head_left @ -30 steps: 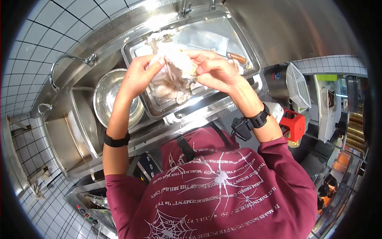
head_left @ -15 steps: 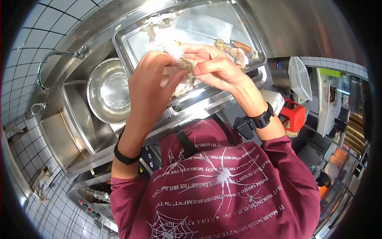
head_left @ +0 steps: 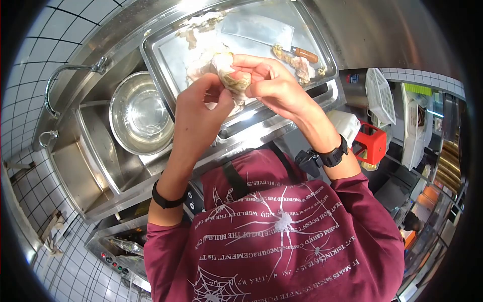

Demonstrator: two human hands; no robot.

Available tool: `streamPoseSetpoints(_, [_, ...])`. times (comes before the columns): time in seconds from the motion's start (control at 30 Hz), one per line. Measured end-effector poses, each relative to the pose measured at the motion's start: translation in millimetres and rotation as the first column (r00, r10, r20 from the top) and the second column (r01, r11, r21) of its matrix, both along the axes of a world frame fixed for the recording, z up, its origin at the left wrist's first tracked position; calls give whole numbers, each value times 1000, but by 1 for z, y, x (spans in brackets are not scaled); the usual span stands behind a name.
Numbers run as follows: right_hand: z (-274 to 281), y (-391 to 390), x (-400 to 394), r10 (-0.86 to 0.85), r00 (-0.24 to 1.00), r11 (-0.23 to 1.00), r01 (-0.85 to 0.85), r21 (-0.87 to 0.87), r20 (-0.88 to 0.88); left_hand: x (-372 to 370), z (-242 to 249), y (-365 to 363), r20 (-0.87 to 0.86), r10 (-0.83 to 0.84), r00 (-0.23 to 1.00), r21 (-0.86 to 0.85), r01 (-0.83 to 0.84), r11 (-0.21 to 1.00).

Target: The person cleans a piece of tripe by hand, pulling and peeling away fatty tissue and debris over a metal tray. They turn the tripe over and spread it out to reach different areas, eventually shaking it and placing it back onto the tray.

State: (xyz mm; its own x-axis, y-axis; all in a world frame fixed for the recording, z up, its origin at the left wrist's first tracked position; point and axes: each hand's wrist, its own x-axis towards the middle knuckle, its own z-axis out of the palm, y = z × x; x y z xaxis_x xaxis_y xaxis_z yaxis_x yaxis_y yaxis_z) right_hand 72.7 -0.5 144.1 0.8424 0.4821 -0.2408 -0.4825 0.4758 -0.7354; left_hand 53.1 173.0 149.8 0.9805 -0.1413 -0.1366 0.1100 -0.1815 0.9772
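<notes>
A soft, pale piece of meat (head_left: 236, 83) with yellowish-brown patches is held up over a metal tray (head_left: 168, 53). My right hand (head_left: 276, 85) pinches it from the right with thumb and fingers. My left hand (head_left: 202, 108) grips its lower left side, fingertips bent and pressed together. More whitish meat (head_left: 198, 68) lies in the tray behind my hands, partly hidden by them. Beyond them in the tray rests a cleaver (head_left: 259, 32) with a wooden handle. Pale scraps (head_left: 302, 68) lie beside that handle, and other scraps (head_left: 201, 21) are at the tray's far left.
A round metal bowl (head_left: 118, 116) stands in the sink (head_left: 85, 166) to the left, near a curved faucet (head_left: 63, 75). To the right are a red stool (head_left: 375, 143) and a white plastic basket (head_left: 380, 95). A steel wall rises behind the tray.
My left hand has come lower and its fingers have curled in. The piece of meat now shows more between my hands. My right hand has stayed almost in place.
</notes>
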Motion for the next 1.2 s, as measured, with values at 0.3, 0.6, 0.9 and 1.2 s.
streamPoseSetpoints(0.3, [-1, -14, 14, 308, 950, 922, -287, -260, 42, -5, -1, 14, -53, -348, 936, 48, 350, 935])
streamPoseSetpoints(0.6, [0, -23, 28, 411, 910, 873, -412, -262, -61, -3, -9, 21, -131, -401, 907, -262, 358, 896])
streamPoseSetpoints(0.9, [1, -34, 27, 385, 923, 902, -380, -207, -16, -5, -16, 18, -156, -278, 948, -326, 216, 920])
streamPoseSetpoints(1.2, [14, -21, -7, 271, 844, 494, 292, -819, 464, -7, -15, -3, -164, -251, 954, -532, 129, 837])
